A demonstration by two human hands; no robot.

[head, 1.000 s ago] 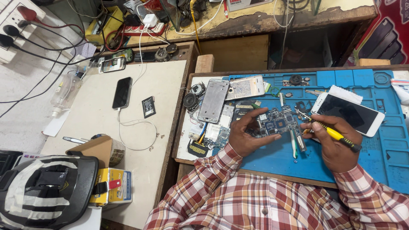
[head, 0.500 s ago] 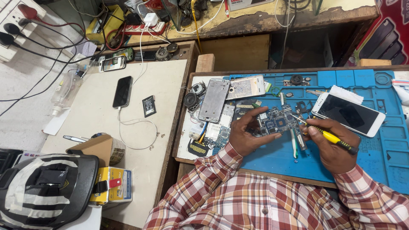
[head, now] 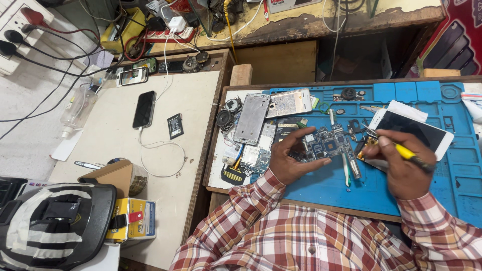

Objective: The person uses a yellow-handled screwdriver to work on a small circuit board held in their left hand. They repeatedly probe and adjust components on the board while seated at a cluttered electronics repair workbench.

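Head view shows the phone already stripped, left hand [head: 291,163] fingers pressed flat pinning the circuit board [head: 325,145], right hand [head: 401,170] fingers clamped on a yellow-handled tool [head: 409,154] probing it

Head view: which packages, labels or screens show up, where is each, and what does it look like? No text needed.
White phone: on the blue mat beside the right hand, rectangular, dark screen.
Black phone: on the pale side table, dark screen, white cable attached.
Small battery: right of the black phone, black with a pale label.
Yellow box: lower left beside the helmet, yellow, blue and white.
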